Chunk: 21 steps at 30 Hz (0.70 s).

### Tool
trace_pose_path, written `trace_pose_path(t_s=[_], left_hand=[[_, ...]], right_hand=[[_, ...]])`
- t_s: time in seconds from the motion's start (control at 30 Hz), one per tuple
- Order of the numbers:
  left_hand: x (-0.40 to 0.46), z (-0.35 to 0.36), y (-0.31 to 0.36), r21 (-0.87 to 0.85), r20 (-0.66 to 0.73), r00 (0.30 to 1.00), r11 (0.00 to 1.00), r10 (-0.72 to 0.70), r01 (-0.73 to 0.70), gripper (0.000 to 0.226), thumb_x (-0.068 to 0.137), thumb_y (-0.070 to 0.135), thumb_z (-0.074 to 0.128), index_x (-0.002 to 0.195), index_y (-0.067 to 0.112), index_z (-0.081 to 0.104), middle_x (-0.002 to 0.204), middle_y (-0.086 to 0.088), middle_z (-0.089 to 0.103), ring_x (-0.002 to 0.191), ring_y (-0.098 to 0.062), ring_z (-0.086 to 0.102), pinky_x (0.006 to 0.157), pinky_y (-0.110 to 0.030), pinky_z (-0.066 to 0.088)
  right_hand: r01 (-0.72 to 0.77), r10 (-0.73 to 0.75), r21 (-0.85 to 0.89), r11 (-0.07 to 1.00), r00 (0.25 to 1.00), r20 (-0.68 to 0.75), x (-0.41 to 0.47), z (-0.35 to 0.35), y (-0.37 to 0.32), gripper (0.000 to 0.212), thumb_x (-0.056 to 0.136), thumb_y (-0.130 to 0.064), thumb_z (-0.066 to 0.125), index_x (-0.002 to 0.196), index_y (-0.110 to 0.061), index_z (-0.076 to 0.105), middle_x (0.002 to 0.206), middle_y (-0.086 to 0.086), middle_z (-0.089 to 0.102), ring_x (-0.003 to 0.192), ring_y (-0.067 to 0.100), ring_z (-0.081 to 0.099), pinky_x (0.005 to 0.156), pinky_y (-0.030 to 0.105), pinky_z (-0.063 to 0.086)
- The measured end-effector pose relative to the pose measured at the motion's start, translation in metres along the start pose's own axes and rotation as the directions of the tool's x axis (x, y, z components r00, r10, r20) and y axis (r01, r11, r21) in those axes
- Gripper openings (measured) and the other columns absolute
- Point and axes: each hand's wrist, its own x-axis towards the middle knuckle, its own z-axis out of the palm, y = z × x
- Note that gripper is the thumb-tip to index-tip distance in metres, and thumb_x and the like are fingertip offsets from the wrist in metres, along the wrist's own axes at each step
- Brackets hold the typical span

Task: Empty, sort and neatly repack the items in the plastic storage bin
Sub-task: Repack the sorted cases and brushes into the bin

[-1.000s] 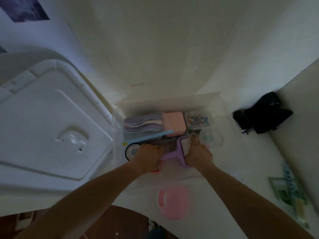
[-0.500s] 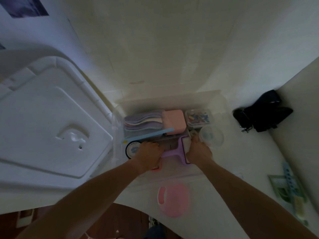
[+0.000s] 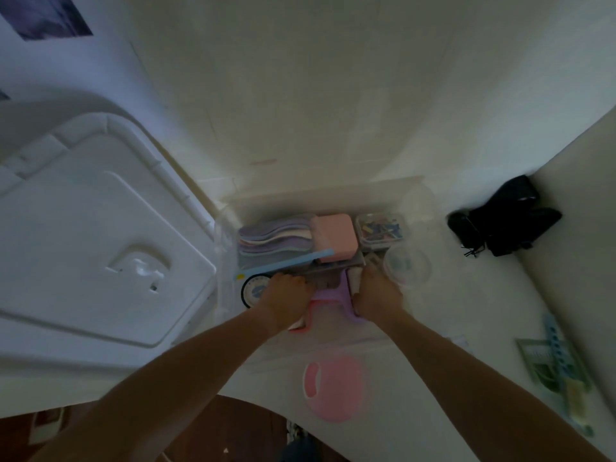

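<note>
The clear plastic bin (image 3: 413, 195) sits on the pale floor, packed nearly wall to wall. Inside its near half, the left hand (image 3: 286, 303) and right hand (image 3: 378, 295) flank a purple T-shaped tool (image 3: 333, 295); whether either grips it cannot be told. A white lid (image 3: 83, 235) lies just beside the bin's left wall.

A black bag (image 3: 506, 216) lies at the right, where the pale floor (image 3: 316, 95) meets a cream wall (image 3: 580, 228). A dark picture (image 3: 43, 15) hangs at the upper left corner. At the bottom edge a strip of brown wooden surface (image 3: 213, 431) shows, too dim to identify.
</note>
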Motion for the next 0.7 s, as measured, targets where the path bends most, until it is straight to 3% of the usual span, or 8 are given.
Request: trace_pose_path(t_s=[0.03, 0.1, 0.17, 0.27, 0.47, 0.7], left_hand=[[0.001, 0.005, -0.001, -0.019, 0.011, 1.0, 1.0, -0.012, 0.012, 0.023, 0.092, 0.013, 0.048, 0.105, 0.011, 0.067, 0.104, -0.011, 0.071, 0.096, -0.03, 0.068, 0.08, -0.035, 0.048], [-0.002, 0.004, -0.001, -0.064, 0.033, 0.999, 0.997, -0.031, 0.033, 0.021, 0.09, 0.014, 0.05, 0.1, 0.01, 0.068, 0.1, -0.012, 0.071, 0.092, -0.032, 0.068, 0.077, -0.034, 0.049], [-0.004, 0.001, -0.001, -0.043, 0.057, 0.998, 0.998, -0.04, 0.043, 0.008, 0.074, 0.018, 0.066, 0.08, 0.014, 0.07, 0.078, -0.009, 0.072, 0.069, -0.028, 0.07, 0.061, -0.03, 0.05], [-0.001, 0.011, -0.002, -0.064, 0.023, 1.0, 0.998, -0.018, 0.02, 0.028, 0.039, 0.024, 0.083, 0.054, 0.017, 0.061, 0.047, -0.002, 0.059, 0.038, -0.021, 0.057, 0.041, -0.022, 0.042], [-0.003, 0.011, -0.001, -0.036, -0.07, 0.997, 0.999, 0.03, -0.033, 0.038, 0.031, 0.034, 0.083, 0.058, 0.019, 0.06, 0.049, -0.001, 0.057, 0.041, -0.021, 0.057, 0.043, -0.023, 0.043], [-0.007, 0.013, -0.004, 0.013, -0.02, 0.998, 0.998, 0.054, -0.054, 0.041, 0.043, 0.048, 0.081, 0.068, 0.019, 0.065, 0.059, -0.002, 0.063, 0.053, -0.023, 0.063, 0.054, -0.027, 0.049]], right_hand=[[0.0, 0.0, -0.011, 1.0, 1.0, 0.008, 0.0, -0.001, -0.001, 0.057, 0.082, -0.024, 0.065, 0.131, -0.008, 0.042, 0.123, 0.013, 0.06, 0.114, 0.034, 0.06, 0.088, 0.041, 0.052], [-0.01, 0.01, -0.009, 1.0, 1.0, 0.014, -0.001, -0.001, -0.001, 0.056, 0.082, -0.021, 0.064, 0.132, -0.01, 0.041, 0.124, 0.013, 0.06, 0.115, 0.035, 0.06, 0.089, 0.042, 0.052], [-0.027, 0.027, -0.007, 1.0, 0.999, 0.016, -0.001, -0.001, 0.003, 0.056, 0.084, -0.022, 0.061, 0.134, -0.011, 0.039, 0.124, 0.015, 0.06, 0.115, 0.036, 0.06, 0.09, 0.043, 0.051], [-0.035, 0.035, -0.008, 0.999, 0.999, 0.016, -0.002, -0.001, 0.007, 0.058, 0.085, -0.026, 0.06, 0.136, -0.012, 0.037, 0.123, 0.016, 0.06, 0.115, 0.037, 0.06, 0.091, 0.043, 0.05], [-0.05, 0.051, -0.008, 0.999, 0.999, 0.012, -0.002, -0.002, 0.008, 0.048, 0.088, -0.023, 0.054, 0.133, -0.012, 0.04, 0.121, 0.016, 0.062, 0.113, 0.037, 0.061, 0.09, 0.042, 0.049], [-0.053, 0.055, -0.04, 0.998, 0.997, 0.055, -0.004, -0.005, 0.009, 0.067, 0.086, -0.017, 0.058, 0.145, -0.011, 0.028, 0.127, 0.017, 0.059, 0.117, 0.036, 0.059, 0.093, 0.041, 0.049]])
